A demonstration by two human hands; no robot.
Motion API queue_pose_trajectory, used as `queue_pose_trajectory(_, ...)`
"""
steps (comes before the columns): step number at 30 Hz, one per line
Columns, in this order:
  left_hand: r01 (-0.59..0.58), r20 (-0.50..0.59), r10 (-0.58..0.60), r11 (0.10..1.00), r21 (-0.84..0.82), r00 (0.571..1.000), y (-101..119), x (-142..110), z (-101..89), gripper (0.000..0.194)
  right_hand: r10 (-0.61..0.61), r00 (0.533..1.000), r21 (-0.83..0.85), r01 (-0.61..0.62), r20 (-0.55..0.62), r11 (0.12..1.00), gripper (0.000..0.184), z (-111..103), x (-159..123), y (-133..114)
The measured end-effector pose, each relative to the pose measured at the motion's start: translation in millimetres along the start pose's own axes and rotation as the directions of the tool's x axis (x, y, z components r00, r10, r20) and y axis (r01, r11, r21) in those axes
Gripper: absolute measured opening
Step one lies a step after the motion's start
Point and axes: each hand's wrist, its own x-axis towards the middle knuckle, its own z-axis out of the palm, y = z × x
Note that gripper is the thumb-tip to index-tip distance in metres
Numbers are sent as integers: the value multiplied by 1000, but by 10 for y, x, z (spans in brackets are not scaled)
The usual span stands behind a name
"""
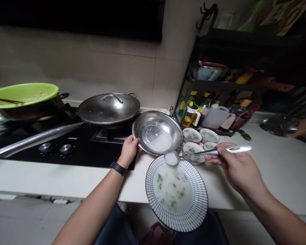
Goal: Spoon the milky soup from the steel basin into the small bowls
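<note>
Head view: the pale counter (280,177) stretches beneath both your hands, and the black stove (84,148) lies to the left of your left fingers. Farther away than your right fingers, the dark rack (257,37) holds bottles and containers. The lidded wok (94,110) sits on the stove, beyond and left of your left fingers; the green basin (47,89) is well farther left. Between your hands and nearer to you, the patterned plate (199,204) holds cloudy liquid with green bits, its near side reaching past the counter's edge. Your left hand (129,149) pinches the left rim of the metal bowl (177,131), which has whitish liquid pooled inside. Your right hand (238,166) grasps the handle of the ladle (200,153); its scoop, filled with whitish liquid, is left of your fingers, above the plate's far rim and just beside the metal bowl. Four small bowls (192,142) of soup cluster just beyond your right fingers. Your left wrist wears a black watch (119,168).
</note>
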Motion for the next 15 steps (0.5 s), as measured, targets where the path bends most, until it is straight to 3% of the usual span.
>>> queue_pose_trajectory(3, -3, -1, 3, 1000, 0, 1000, -4, -4, 0, 13, -95, 995, -161, 101, 43, 982, 34, -154, -182, 49)
queue_pose_trajectory(5, -6, -4, 6, 1000, -2, 1000, -8, -5, 0, 13, -304, 945, -295, 327, 121, 898, 25, -265, -307, 63)
queue_pose_trajectory(6, -8, -6, 8, 1000, -3, 1000, -10, -6, 0, 13, -425, 885, -340, 465, 189, 818, 17, -325, -366, 61)
queue_pose_trajectory(8, -13, -8, 13, 1000, -4, 1000, -11, -6, 0, 13, -577, 718, -356, 695, 390, 624, 10, -444, -472, 40)
queue_pose_trajectory(10, -16, -8, 16, 1000, -1, 1000, -11, -4, -1, 13, -583, 539, -299, 836, 608, 460, 33, -538, -558, 0)
queue_pose_trajectory(11, -16, -7, 16, 1000, 1, 1000, -12, -3, -2, 13, -548, 468, -277, 875, 693, 397, 42, -567, -594, -23)
queue_pose_trajectory(12, -16, -6, 16, 1000, 2, 1000, -13, -1, -3, 13, -506, 429, -274, 895, 749, 353, 47, -583, -628, -47)
queue_pose_trajectory(13, -15, -6, 15, 1000, 4, 1000, -15, 2, -5, 13, -471, 415, -286, 902, 778, 323, 49, -587, -658, -69)
queue_pose_trajectory(15, -12, -6, 12, 1000, 7, 1000, -22, 7, -10, 13, -420, 444, -335, 890, 791, 311, 45, -575, -710, -109)
